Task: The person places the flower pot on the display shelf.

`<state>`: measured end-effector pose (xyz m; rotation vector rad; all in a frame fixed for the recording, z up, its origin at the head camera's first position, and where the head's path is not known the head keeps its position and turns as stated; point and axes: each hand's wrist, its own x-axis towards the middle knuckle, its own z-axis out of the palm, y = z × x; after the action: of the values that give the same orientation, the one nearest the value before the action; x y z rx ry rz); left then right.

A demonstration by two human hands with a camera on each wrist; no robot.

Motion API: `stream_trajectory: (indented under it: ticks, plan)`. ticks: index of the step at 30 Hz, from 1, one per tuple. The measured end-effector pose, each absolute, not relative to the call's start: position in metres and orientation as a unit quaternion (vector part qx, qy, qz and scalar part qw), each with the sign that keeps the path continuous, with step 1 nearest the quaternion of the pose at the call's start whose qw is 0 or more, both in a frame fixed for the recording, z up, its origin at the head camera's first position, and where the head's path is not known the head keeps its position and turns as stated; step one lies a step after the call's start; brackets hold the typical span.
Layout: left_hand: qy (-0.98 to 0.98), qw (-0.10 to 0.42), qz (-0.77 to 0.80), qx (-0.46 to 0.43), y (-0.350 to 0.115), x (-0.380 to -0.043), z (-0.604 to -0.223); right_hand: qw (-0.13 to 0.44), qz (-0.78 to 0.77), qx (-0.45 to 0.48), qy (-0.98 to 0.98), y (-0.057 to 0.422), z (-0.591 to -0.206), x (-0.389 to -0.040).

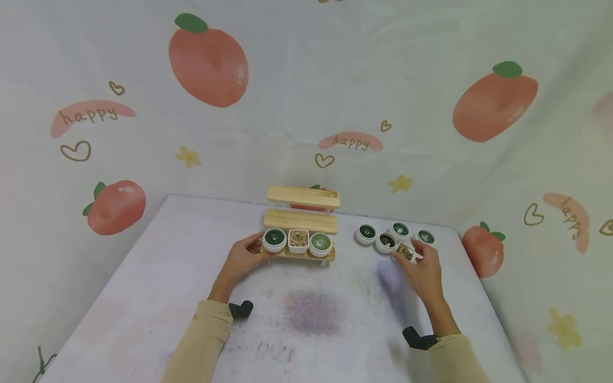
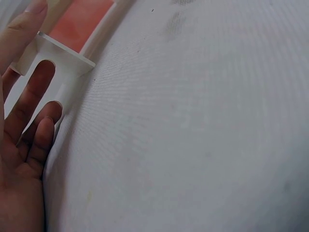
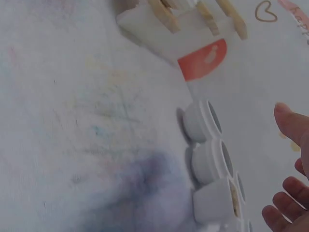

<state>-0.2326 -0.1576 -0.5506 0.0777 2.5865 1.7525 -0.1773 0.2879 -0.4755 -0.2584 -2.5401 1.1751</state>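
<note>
A three-tier wooden shelf stand (image 1: 300,218) with white side supports stands near the back of the table. Its lowest tier bears a round white pot with dark green filling (image 1: 274,240), a square white pot with beige, grainy filling (image 1: 298,241) and a round light-green pot (image 1: 320,244). At the stand's left end, my left hand (image 1: 243,259) touches the white side support (image 2: 65,60) with extended fingers, the thumb along the lowest tier. My right hand (image 1: 423,268) hovers over another square pot (image 1: 405,252), thumb and fingers spread on either side of it.
Several round white pots (image 1: 366,234) with dark tops cluster behind the right hand's square pot. A printed cloth (image 1: 287,106) hangs behind the table (image 1: 191,239). A black wrist mount (image 1: 419,339) projects from the right sleeve.
</note>
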Motion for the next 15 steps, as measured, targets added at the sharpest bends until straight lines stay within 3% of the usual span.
stream_trajectory:
  ticks: [15]
  plan:
    - [0.828,0.011,0.560,0.028,-0.160,-0.235,-0.556,0.135,0.378,-0.146,-0.904,0.327,-0.486,-0.167]
